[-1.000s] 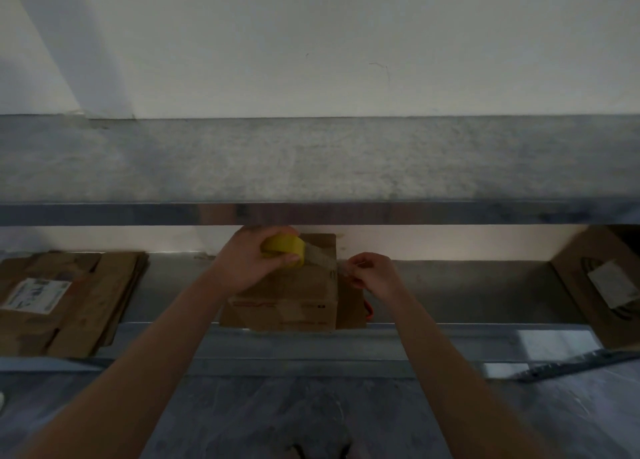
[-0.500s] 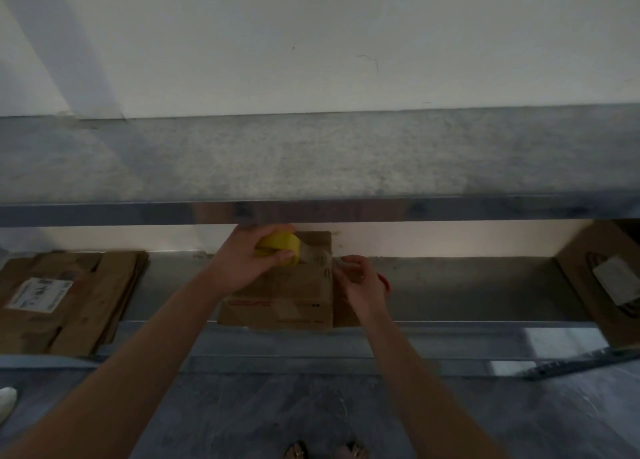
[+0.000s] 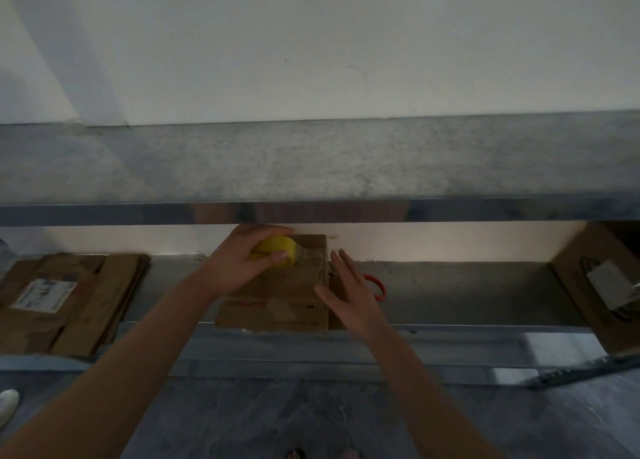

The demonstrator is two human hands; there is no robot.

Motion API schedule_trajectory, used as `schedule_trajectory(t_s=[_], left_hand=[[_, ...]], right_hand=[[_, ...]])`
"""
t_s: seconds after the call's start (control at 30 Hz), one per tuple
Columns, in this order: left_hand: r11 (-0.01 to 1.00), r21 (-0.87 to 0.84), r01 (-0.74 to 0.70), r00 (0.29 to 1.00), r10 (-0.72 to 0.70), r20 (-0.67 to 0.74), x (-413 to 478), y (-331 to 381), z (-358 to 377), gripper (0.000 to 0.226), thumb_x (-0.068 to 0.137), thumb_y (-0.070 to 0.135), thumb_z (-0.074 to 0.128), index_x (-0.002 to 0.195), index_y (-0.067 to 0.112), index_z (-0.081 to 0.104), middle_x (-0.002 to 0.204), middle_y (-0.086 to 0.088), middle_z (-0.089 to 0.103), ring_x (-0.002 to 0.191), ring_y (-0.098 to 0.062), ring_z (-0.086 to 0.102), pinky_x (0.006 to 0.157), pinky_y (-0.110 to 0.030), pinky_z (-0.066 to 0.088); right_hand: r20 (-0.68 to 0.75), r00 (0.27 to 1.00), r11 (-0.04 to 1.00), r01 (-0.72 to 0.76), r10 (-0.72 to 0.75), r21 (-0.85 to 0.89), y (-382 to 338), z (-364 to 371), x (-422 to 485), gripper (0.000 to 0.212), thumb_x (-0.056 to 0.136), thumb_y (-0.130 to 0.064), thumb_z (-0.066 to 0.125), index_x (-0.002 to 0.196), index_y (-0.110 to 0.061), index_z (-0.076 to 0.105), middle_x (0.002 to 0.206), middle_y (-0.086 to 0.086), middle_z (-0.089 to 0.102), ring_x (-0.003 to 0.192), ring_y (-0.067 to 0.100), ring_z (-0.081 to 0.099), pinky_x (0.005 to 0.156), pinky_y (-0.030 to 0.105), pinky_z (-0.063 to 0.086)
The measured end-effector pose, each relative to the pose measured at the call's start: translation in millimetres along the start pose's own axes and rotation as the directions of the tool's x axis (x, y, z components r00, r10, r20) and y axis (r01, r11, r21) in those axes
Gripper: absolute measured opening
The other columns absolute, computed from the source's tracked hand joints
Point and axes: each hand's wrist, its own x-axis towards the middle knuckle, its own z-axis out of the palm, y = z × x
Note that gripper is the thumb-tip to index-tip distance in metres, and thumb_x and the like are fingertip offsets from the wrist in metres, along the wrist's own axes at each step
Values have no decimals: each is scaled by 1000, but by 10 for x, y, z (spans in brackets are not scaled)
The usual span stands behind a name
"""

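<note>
The left hand (image 3: 239, 268) is curled round a yellow tape roll (image 3: 275, 247) and holds it down on top of the cardboard box (image 3: 277, 295), near the box's back edge. The right hand (image 3: 349, 295) is open, with its fingers straight. It lies flat against the right side of the box, where a strip of clear tape (image 3: 313, 257) comes off the roll and goes over the edge.

The box sits in the middle of the lower shelf (image 3: 450, 292), at its front edge. I think the top is being taped shut. One strip looks laid across, but it is not yet cut from the roll, and pressing it down is what is left.

A red ring (image 3: 379, 285) peeks out just behind the right hand. A pile of flat cardboard (image 3: 97, 285) lies at the left end of the shelf, and another box (image 3: 595, 278) leans at the right end.

The taped box has red print on its front, too blurry to read. The white label (image 3: 43, 294) on the pile is too small to read.
</note>
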Motion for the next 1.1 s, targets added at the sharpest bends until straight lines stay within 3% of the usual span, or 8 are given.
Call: schedule_trajectory(t_s=[0.1,0.2,0.27,0.37,0.57,0.7,0.93,1.1], left_hand=[[999,40,10,1000,-10,-14,-13,52,30,42,86,48,60,127,42,55,122,9,56,116,-14,47,100,-36,42],[1000,14,-1,1000,2,-24,-59,77,28,42,84,50,59,125,42,56,117,11,57,112,-11,48,95,-30,41],[999,-32,14,999,-15,-48,-91,66,9,42,82,50,61,123,42,56,116,16,55,109,-3,49,91,-24,41],[980,-159,124,984,-142,-105,-161,-1,-21,45,76,51,63,119,39,52,115,19,52,106,-1,50,85,-24,46],[951,-272,146,973,-187,-133,-226,-29,-50,33,80,37,67,111,36,55,113,10,56,106,-13,55,89,-32,51],[976,-181,118,974,-149,-171,-177,37,-57,34,80,29,74,103,44,55,108,21,54,100,2,51,81,-19,45],[994,31,100,984,-95,-148,-153,37,-244,37,74,37,78,107,38,60,105,7,62,93,-9,55,70,-13,39],[944,288,158,983,-122,-138,-138,-42,-390,54,74,59,68,122,37,61,101,11,62,90,-10,57,76,-23,41]], right_hand=[[117,993,981,28,-5,-193,-76,-46,62,104,70,-89,45,152,-46,-2,160,-22,-4,148,7,-7,117,35,6],[153,987,996,-27,40,-86,-103,-2,102,116,67,-77,68,153,-43,-2,161,-14,17,149,11,11,121,41,19],[191,981,998,-52,43,41,-76,36,99,119,69,-58,81,153,-43,-1,154,-13,34,140,6,33,117,35,32],[222,974,992,-56,31,109,-51,82,83,112,71,-44,83,147,-50,2,144,-18,37,131,2,38,104,9,36],[58,995,992,75,-81,104,-170,102,170,113,65,-74,73,148,-56,0,160,-17,18,144,6,26,116,33,29],[125,989,994,82,-73,-69,-192,40,270,106,64,-84,61,146,-59,-2,159,-27,-6,144,3,17,117,32,25],[166,985,981,75,-45,-179,-223,-6,304,111,58,-93,53,148,-57,-2,145,-40,-12,130,-5,15,114,34,25],[174,984,982,68,-37,-176,-230,-21,314,112,60,-91,54,151,-52,0,147,-38,-10,133,-4,17,116,37,25]])
